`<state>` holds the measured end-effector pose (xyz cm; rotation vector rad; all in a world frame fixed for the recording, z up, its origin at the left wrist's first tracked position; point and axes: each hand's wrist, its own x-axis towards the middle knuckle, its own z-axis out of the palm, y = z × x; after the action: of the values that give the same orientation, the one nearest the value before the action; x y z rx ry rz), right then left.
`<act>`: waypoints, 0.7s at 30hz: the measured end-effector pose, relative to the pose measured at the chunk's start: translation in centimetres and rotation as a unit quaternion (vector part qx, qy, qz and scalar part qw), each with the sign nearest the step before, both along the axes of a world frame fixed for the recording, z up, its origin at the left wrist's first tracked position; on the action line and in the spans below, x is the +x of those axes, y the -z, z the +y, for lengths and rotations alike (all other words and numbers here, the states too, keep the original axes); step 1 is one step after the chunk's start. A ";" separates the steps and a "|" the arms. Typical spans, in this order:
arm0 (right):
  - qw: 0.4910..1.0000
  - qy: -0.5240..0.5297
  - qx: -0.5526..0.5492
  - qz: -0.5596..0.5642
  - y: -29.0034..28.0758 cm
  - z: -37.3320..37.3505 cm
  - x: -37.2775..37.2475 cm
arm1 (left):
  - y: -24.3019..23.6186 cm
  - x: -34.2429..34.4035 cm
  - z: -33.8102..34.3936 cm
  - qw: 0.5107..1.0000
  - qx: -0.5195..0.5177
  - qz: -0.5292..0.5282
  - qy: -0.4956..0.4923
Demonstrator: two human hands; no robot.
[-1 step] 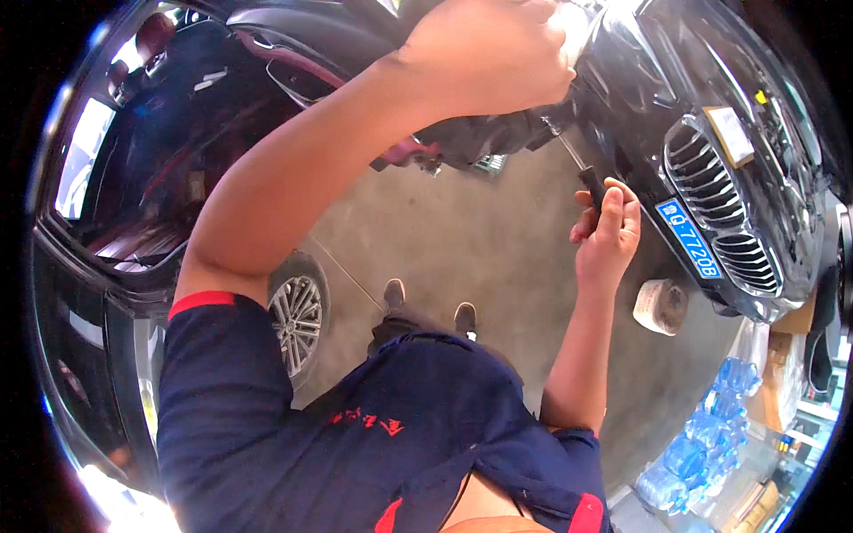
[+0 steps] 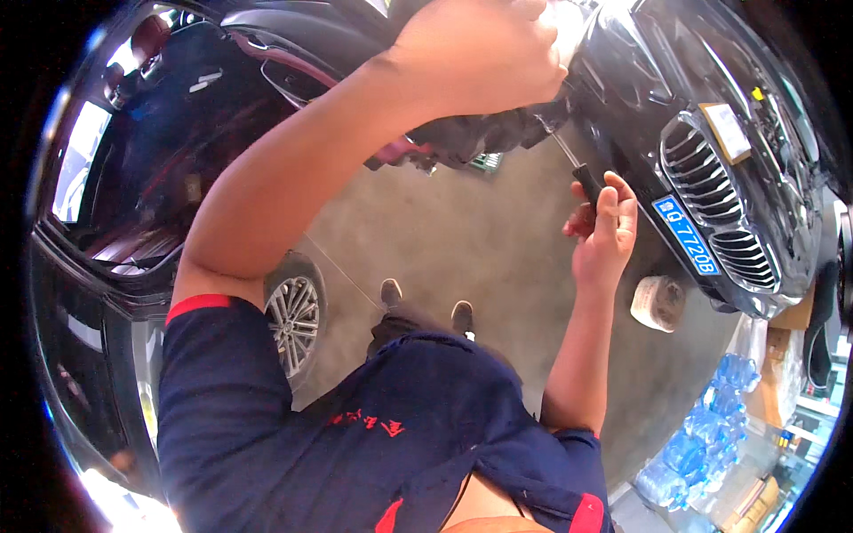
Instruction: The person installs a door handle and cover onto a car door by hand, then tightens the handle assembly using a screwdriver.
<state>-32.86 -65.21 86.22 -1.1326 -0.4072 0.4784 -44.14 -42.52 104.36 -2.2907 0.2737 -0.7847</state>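
Pinching a slim screwdriver with a black handle and bare steel shaft in the right hand: grip closed round the lower end of the handle, fingers wrapped, thumb side turned toward the car. Points the shaft up and to the left, tip meeting the underside of a ragged dark plastic trim piece at the front corner of a glossy black car. Cannot tell whether the tip sits in a fastener; too small and shadowed.

Higher in the same head view, presses the left hand against the upper edge of that trim piece, knuckles toward the camera, grip curled. Cannot tell whether pinching the edge or merely bracing on it, since the fingertips are hidden and the spot is washed out by glare.

As to progress, by judgement only: trim piece hanging partly away from the bodywork yet attached where the tool meets it, so likely somewhere in the middle, with at least this fastening point left. No loose screws or removed parts visible nearby.

Round about: chrome-barred grille and a blue rectangular number plate just right of the tool; a white roll-shaped object on the grey concrete floor below the plate; two dark shoes straight down; a silver alloy wheel of a second dark car at the left; shrink-wrapped packs of blue water bottles at the lower right.
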 end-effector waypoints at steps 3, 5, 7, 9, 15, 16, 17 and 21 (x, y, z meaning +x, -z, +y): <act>0.991 0.006 -0.063 -0.115 0.3 -0.3 -0.1 | -0.2 -0.1 -0.2 1.000 0.009 0.014 -0.007; 0.988 0.009 -0.077 -0.133 0.0 -0.4 0.1 | -0.5 -0.2 -0.2 1.000 0.012 0.025 -0.013; 0.990 -0.036 -0.117 -0.063 -0.5 -1.1 0.8 | -0.7 -0.2 -0.1 0.999 0.016 0.035 -0.018; 0.990 -0.036 -0.131 -0.043 -1.3 -0.9 1.1 | -0.6 -0.3 0.2 0.999 0.029 0.027 -0.002; 0.943 -0.256 -0.187 0.097 -3.3 -1.8 3.7 | -1.4 -1.0 -0.6 0.999 0.040 -0.003 0.018; 0.937 -0.277 -0.181 0.111 -3.6 -1.5 3.9 | -0.9 -0.9 -0.5 0.999 0.040 -0.005 0.013; 0.930 -0.299 -0.174 0.125 -3.7 -1.3 4.1 | 0.1 -0.7 -0.4 0.993 0.014 -0.079 0.082; 0.889 -0.400 -0.214 0.067 -3.4 -0.4 6.9 | 3.9 -4.1 -5.1 0.966 -0.210 -0.071 0.130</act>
<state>-25.95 -65.65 89.59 -1.3155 -0.6677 1.4211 -48.22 -47.64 100.42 -2.6059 0.3761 -1.2364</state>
